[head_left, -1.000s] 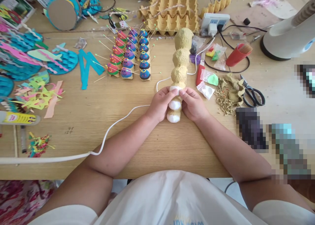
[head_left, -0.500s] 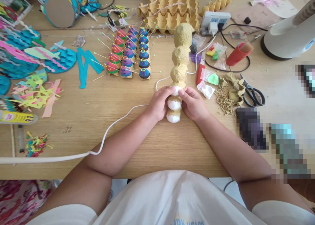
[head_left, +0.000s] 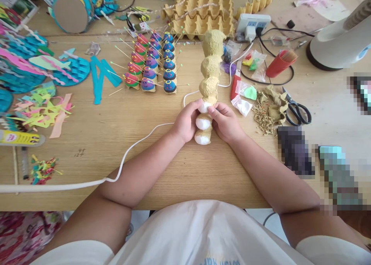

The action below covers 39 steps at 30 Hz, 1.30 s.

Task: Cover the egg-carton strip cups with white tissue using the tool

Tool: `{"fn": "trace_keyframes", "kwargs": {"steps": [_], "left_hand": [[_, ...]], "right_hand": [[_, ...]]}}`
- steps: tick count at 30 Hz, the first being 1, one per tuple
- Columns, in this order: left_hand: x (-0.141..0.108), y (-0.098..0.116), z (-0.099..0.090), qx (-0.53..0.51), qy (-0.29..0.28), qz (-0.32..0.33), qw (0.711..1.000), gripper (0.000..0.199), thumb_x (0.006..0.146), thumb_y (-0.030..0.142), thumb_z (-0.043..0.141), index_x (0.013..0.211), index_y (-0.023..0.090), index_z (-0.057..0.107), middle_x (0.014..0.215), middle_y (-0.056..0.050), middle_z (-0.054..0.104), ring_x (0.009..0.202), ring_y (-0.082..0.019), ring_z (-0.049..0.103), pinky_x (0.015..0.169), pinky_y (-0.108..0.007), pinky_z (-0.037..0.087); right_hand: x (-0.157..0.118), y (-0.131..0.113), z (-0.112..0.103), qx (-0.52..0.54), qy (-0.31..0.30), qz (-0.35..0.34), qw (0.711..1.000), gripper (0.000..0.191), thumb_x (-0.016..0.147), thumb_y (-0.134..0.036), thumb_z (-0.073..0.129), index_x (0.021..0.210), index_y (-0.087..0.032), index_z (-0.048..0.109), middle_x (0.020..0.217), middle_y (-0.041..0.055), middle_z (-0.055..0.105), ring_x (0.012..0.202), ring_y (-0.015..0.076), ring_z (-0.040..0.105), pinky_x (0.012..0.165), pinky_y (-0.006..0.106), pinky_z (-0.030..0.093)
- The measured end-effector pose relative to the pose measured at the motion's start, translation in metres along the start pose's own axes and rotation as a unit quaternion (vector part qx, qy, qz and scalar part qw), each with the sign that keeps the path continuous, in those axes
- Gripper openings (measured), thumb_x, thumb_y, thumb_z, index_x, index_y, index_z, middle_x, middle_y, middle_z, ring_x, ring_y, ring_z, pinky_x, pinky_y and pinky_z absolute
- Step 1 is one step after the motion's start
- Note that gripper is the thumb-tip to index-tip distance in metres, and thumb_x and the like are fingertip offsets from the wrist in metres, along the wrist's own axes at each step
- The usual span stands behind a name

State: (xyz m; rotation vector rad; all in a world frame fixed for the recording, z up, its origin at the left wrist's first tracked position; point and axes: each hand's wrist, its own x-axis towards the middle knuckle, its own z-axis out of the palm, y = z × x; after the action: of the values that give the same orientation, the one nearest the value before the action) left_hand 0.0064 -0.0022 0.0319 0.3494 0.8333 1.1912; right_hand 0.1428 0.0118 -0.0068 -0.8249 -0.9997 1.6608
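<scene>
Between my hands is an egg-carton strip [head_left: 209, 88], a tan row of bumps running away from me. White clay [head_left: 203, 123] covers part of the three bumps nearest me; the farther bumps are bare. My left hand [head_left: 187, 122] grips the strip's left side, its thumb against the third white patch. From the right, my right hand [head_left: 225, 120] holds the strip, its thumb pressing on that same patch. Both hands' other fingers curl around the sides and are partly hidden. Just beyond to the right lie a red-handled cutter [head_left: 235, 85] and a small bag of white clay [head_left: 242, 106].
Painted carton strips [head_left: 149, 68] with faces and pin feelers stand left of centre. Egg trays [head_left: 203, 14] and a power strip [head_left: 254, 23] lie behind. Scissors [head_left: 298, 112] and carton scraps [head_left: 269, 108] are at right, paper strips [head_left: 43, 108] at left. A white cable [head_left: 127, 151] crosses my left forearm.
The egg-carton strip has shifted and tilted slightly left at its far end. My right thumb has moved a little left on the white clay. Both hands keep their hold.
</scene>
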Motion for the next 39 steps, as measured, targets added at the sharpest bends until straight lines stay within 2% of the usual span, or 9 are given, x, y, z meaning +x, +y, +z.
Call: {"fn": "trace_keyframes", "kwargs": {"steps": [3,6,9,13,16,19,26,31,39], "left_hand": [[0.001,0.001,0.001,0.003,0.026,-0.007,1.0,0.032,0.111,0.021,0.056,0.081,0.017,0.068,0.074,0.001,0.066,0.068,-0.011,0.063,0.068,-0.025,0.05],[0.003,-0.001,-0.001,0.009,0.033,0.005,0.999,0.033,0.109,0.02,0.06,0.076,0.018,0.064,0.07,0.002,0.062,0.064,-0.011,0.06,0.064,-0.025,0.049],[0.006,-0.004,-0.006,0.016,-0.007,0.019,1.0,0.032,0.111,0.037,0.068,0.085,0.02,0.071,0.078,0.0,0.069,0.074,-0.014,0.069,0.072,-0.026,0.055],[0.009,-0.007,-0.013,0.032,-0.061,-0.006,0.998,0.047,0.108,0.064,0.071,0.094,0.02,0.078,0.089,-0.007,0.08,0.099,-0.025,0.081,0.086,-0.035,0.063],[0.011,-0.011,-0.018,0.049,-0.067,0.064,0.994,0.025,0.102,0.044,0.086,0.097,0.02,0.081,0.091,-0.002,0.082,0.086,-0.016,0.076,0.08,-0.027,0.058],[0.011,-0.012,-0.019,0.064,-0.034,0.064,0.995,0.026,0.098,0.039,0.092,0.089,0.02,0.076,0.086,0.001,0.08,0.078,-0.013,0.074,0.078,-0.027,0.056],[0.008,-0.011,-0.016,0.084,-0.03,0.076,0.993,0.03,0.093,0.041,0.096,0.087,0.021,0.075,0.082,0.001,0.08,0.078,-0.015,0.075,0.076,-0.028,0.055],[0.008,-0.011,-0.018,0.069,-0.038,0.11,0.991,0.038,0.083,0.04,0.105,0.081,0.02,0.073,0.077,0.002,0.078,0.068,-0.011,0.069,0.07,-0.025,0.055],[0.01,-0.014,-0.02,0.068,-0.014,0.1,0.992,0.042,0.084,0.045,0.104,0.079,0.021,0.069,0.076,0.003,0.077,0.069,-0.013,0.072,0.069,-0.026,0.055]], "right_hand": [[-0.001,0.002,0.0,-0.012,0.001,0.011,1.0,0.058,0.07,-0.069,0.106,0.078,-0.026,0.068,0.072,-0.0064,0.059,0.066,0.0112,0.048,0.061,0.027,0.043],[-0.001,0.003,0.0,-0.018,0.003,0.016,1.0,0.059,0.07,-0.07,0.105,0.078,-0.026,0.067,0.071,-0.0064,0.058,0.066,0.0121,0.05,0.061,0.028,0.044],[0.0,0.0,-0.001,0.0,0.004,0.021,1.0,0.058,0.071,-0.071,0.104,0.082,-0.026,0.068,0.078,-0.0044,0.067,0.075,0.0144,0.061,0.071,0.03,0.054],[0.003,-0.003,-0.003,0.032,0.025,0.027,0.999,0.057,0.074,-0.072,0.101,0.09,-0.027,0.069,0.082,-0.0028,0.073,0.085,0.0191,0.071,0.079,0.035,0.061],[0.004,-0.005,-0.004,0.03,0.021,0.033,0.999,0.055,0.079,-0.074,0.097,0.097,-0.029,0.07,0.083,-0.0011,0.076,0.092,0.0225,0.076,0.081,0.037,0.064],[0.004,-0.006,-0.006,0.022,-0.005,0.039,0.999,0.056,0.081,-0.078,0.092,0.096,-0.029,0.07,0.085,0.0007,0.077,0.097,0.0248,0.078,0.082,0.039,0.066],[0.002,-0.006,-0.005,0.031,0.015,0.038,0.999,0.057,0.074,-0.07,0.102,0.088,-0.026,0.069,0.076,-0.0042,0.068,0.072,0.0148,0.064,0.07,0.032,0.059],[0.0,-0.008,0.0,0.042,0.021,0.032,0.998,0.058,0.069,-0.068,0.105,0.085,-0.025,0.07,0.074,-0.0051,0.066,0.07,0.013,0.062,0.07,0.03,0.057],[0.0,-0.01,0.002,0.0,0.036,0.014,0.999,0.057,0.066,-0.067,0.108,0.085,-0.023,0.076,0.073,-0.0052,0.069,0.065,0.0106,0.057,0.065,0.028,0.051]]}}
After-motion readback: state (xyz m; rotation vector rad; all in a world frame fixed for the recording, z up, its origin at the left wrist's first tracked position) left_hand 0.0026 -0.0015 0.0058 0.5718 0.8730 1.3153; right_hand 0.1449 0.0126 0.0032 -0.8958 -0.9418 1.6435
